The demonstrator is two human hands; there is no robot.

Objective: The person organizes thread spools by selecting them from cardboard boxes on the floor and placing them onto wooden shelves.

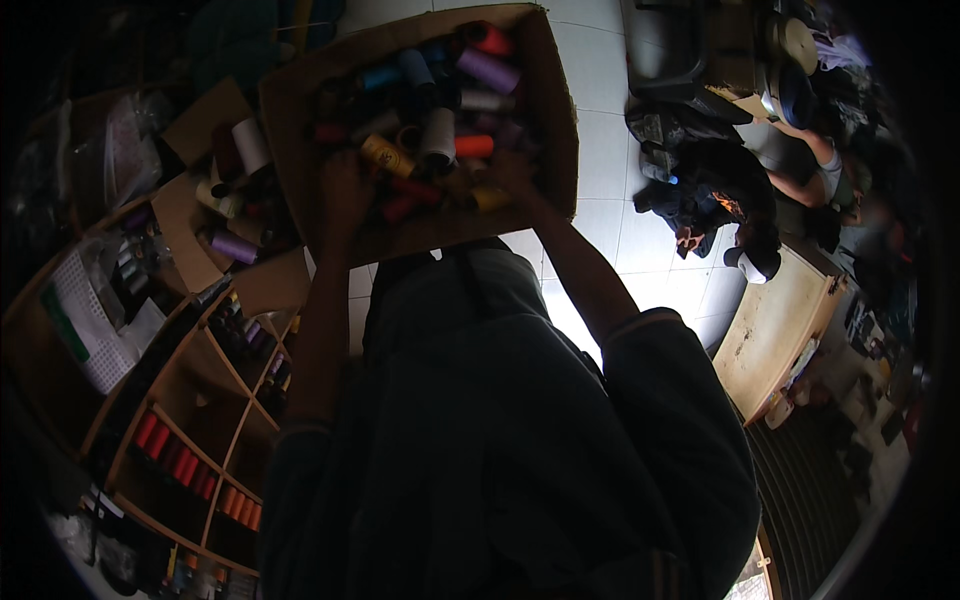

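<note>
A cardboard box (pixel 420 238) full of thread spools is in front of me. My left hand (pixel 346 185) reaches over its near wall on the left side, close to a yellow spool (pixel 387 155). My right hand (pixel 512 175) is inside on the right, by an orange spool (pixel 474 146) and a second yellow spool (pixel 488 198). Dark shadow hides the fingers of both hands, and I cannot tell whether they hold anything. A grey-white spool (pixel 437 135) stands between the hands. Farther back lie a purple spool (pixel 488 71) and a red spool (pixel 487 38).
Left of me is a wooden compartment shelf (pixel 228 430) with rows of red spools (pixel 175 455). An open carton (pixel 185 225) with more spools sits beside the box. At the right, a person (pixel 725 185) in dark clothes is low on the white tile floor (pixel 600 150), near a wooden bench (pixel 775 340).
</note>
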